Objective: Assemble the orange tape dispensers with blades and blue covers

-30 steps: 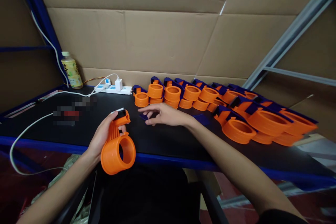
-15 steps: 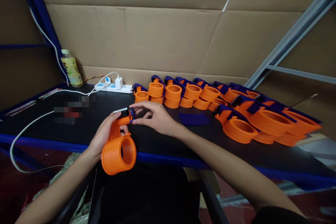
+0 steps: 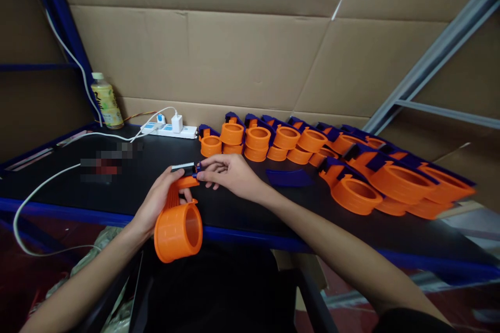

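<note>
My left hand (image 3: pixel 156 200) is closed around the handle of an orange tape dispenser (image 3: pixel 177 231), whose wide ring hangs down over the table's front edge. Its head carries a black part with a toothed metal blade (image 3: pixel 183 166), and my left thumb rests against that part. At the right end of the head, my right hand (image 3: pixel 230 174) pinches a small dark blue piece (image 3: pixel 198 170) between thumb and fingertips. The piece touches the head; my fingers cover much of it. A loose flat blue plate (image 3: pixel 289 177) lies on the table right of my hands.
Several orange and blue tape dispensers (image 3: pixel 285 136) stand stacked along the back, with more (image 3: pixel 406 179) at the right. A white power strip (image 3: pixel 187 131) with cables and a yellow-labelled bottle (image 3: pixel 106 101) are at the back left. Cardboard (image 3: pixel 253 57) walls the black table (image 3: pixel 234 218).
My right hand has drawn its fingers in closer around the blue piece, which now sits nearer the dispenser's head. The dispenser has tilted and shifted slightly right.
</note>
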The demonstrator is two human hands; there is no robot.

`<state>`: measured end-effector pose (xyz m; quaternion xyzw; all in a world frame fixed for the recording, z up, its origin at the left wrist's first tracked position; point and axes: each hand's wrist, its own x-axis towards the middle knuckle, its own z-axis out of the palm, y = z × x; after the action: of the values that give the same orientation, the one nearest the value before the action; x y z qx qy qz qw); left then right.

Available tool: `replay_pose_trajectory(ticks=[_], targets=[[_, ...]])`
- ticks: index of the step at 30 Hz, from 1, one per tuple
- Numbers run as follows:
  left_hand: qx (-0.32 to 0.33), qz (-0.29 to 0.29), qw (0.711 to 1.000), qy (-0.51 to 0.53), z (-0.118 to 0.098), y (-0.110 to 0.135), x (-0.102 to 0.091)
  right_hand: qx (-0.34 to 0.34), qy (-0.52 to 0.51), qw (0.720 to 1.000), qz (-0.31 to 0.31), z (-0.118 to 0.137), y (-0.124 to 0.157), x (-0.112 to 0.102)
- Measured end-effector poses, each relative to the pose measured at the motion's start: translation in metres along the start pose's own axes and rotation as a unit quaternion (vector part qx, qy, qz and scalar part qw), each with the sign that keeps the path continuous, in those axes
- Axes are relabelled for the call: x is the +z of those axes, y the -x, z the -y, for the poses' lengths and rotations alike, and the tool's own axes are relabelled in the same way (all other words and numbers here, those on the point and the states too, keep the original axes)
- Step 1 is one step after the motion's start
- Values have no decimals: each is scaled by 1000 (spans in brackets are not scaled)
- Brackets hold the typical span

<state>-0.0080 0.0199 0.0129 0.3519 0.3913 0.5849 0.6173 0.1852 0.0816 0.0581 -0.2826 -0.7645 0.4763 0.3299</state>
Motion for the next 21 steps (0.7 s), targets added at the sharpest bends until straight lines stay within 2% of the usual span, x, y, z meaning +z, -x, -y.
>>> replay_pose_trajectory(ticks=[5, 14, 18, 21], targets=[[10, 1, 1000, -9, -1, 4, 5, 7, 23, 1000, 2, -2, 1, 2], [29, 14, 999, -30, -4, 13, 12, -11, 1, 999, -46, -4, 8, 14], [66, 12, 993, -98, -1, 17, 12, -23, 25, 999, -38, 0, 11, 15], [88, 31, 987, -133, 2, 20, 8, -44, 50, 997, -38, 5, 14, 15]])
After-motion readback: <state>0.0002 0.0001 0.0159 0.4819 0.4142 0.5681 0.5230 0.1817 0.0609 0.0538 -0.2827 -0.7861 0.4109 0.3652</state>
